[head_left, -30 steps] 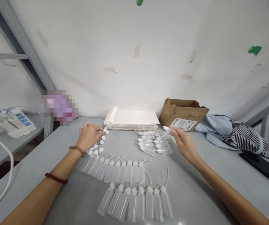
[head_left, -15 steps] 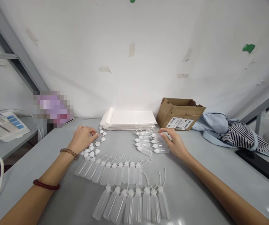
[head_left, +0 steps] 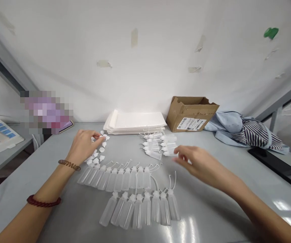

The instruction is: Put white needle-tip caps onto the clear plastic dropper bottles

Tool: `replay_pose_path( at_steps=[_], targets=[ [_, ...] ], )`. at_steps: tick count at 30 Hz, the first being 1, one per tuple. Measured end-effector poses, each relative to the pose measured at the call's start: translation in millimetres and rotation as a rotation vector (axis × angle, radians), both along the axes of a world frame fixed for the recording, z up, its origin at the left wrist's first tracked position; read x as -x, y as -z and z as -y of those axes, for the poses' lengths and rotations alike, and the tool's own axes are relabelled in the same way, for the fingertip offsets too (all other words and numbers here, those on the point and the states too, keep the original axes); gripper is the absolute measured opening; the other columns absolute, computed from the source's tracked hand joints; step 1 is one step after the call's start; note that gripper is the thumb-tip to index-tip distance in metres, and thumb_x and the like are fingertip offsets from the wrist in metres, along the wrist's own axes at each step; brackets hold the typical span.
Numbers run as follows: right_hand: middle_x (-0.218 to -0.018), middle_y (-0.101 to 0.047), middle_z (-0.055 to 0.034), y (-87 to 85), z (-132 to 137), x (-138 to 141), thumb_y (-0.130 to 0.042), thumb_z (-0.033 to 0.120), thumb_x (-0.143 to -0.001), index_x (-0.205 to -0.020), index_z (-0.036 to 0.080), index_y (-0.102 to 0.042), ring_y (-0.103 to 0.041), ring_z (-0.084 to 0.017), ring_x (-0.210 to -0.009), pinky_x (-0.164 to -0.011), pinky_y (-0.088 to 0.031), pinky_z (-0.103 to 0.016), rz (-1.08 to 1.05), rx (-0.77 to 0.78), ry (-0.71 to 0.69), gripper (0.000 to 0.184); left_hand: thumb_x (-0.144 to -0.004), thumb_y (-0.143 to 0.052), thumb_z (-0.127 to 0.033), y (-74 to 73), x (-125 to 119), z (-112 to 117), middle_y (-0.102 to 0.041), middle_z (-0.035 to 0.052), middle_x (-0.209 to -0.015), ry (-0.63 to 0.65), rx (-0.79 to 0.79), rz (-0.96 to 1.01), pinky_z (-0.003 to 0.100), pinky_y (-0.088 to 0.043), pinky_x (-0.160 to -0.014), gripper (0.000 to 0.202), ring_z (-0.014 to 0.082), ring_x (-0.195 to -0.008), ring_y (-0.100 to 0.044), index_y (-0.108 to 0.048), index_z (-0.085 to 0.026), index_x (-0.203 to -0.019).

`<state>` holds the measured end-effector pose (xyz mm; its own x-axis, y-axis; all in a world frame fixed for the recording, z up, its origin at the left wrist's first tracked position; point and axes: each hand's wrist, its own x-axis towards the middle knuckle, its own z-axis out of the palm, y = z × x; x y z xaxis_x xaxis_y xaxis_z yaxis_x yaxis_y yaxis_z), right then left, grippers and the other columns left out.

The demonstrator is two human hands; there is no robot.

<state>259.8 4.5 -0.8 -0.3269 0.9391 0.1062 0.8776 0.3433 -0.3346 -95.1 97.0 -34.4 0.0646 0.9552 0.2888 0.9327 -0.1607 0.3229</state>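
The left hand [head_left: 83, 145] is reaching among white caps [head_left: 102, 158] near the counter's [head_left: 127, 148] back edge, its grip closing near one (whether actually pinching it, I cannot tell). The right hand's [head_left: 198, 160] grip is hanging loosely open beside small clear bottles [head_left: 153, 154]; two bottle rows [head_left: 120, 180] are lying nearer the front edge.

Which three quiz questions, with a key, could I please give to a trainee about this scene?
1. How many bottles lie in the front row, nearest to the camera?
2. Which hand is closer to the loose caps?
3. True or false: the box stands to the right of the white stack, as the camera sees it.

Key:
1. Eight.
2. The left hand.
3. True.
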Motion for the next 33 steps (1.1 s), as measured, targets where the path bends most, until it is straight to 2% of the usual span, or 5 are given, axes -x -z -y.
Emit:
replay_pose_path(
  at_steps=[2,6,12,26,33],
  targets=[
    [-0.071,-0.064,-0.0056,-4.8,23,10,-0.053,0.043,-0.088,-0.087,0.018,-0.059,-0.059,-0.021,-0.060,-0.052,-0.041,-0.030,0.146,0.149,-0.132,0.026,-0.080,-0.050,-0.044,-5.2,-11,8,-0.070,0.0087,-0.084,0.001,-0.021,0.040,0.041,-0.043,-0.076,0.026,0.0337,-0.094,-0.055,-0.062,-0.023,-0.073],
    [-0.088,-0.062,-0.0099,-0.4,52,24,-0.066,0.060,-0.070,-0.098,0.013,-0.055,-0.060,-0.027,-0.076,-0.060,-0.049,-0.037,0.228,0.141,-0.335,0.056,-0.080,-0.055,-0.043,-13.0,-33,26,-0.069,0.0038,-0.084,0.067,-0.063,0.139,0.037,-0.045,-0.077,0.021,0.0278,-0.095,-0.056,-0.063,-0.024,-0.076],
    [-0.090,-0.055,-0.0100,18.6,58,26,-0.079,0.061,-0.047,-0.097,0.010,-0.053,-0.055,-0.027,-0.077,-0.056,-0.050,-0.037,0.278,0.078,-0.363,0.076,-0.080,-0.057,-0.040,-13.8,-48,42,-0.068,0.0030,-0.081,0.164,-0.089,0.219,0.028,-0.045,-0.060,0.018,0.0244,-0.095,-0.056,-0.063,-0.024,-0.075],
    [-0.094,-0.056,-0.0115,22.5,64,32,-0.080,0.038,-0.064,-0.096,0.011,-0.055,-0.055,-0.029,-0.085,-0.068,-0.052,-0.041,0.316,0.164,-0.332,0.049,-0.080,-0.056,-0.039,-6.9,-45,40,-0.068,0.0026,-0.078,0.172,-0.131,0.189,0.031,-0.044,-0.068,0.018,0.0241,-0.090,-0.056,-0.061,-0.023,-0.074],
    [-0.097,-0.054,-0.0084,8.2,64,26,-0.071,0.032,-0.074,-0.098,0.016,-0.055,-0.053,-0.027,-0.087,-0.072,-0.051,-0.043,0.202,0.181,-0.295,0.034,-0.080,-0.057,-0.040,-6.8,-46,40,-0.068,0.0035,-0.078,0.166,-0.132,0.201,0.030,-0.044,-0.064,0.019,0.0240,-0.090,-0.055,-0.062,-0.022,-0.075]
  ],
)
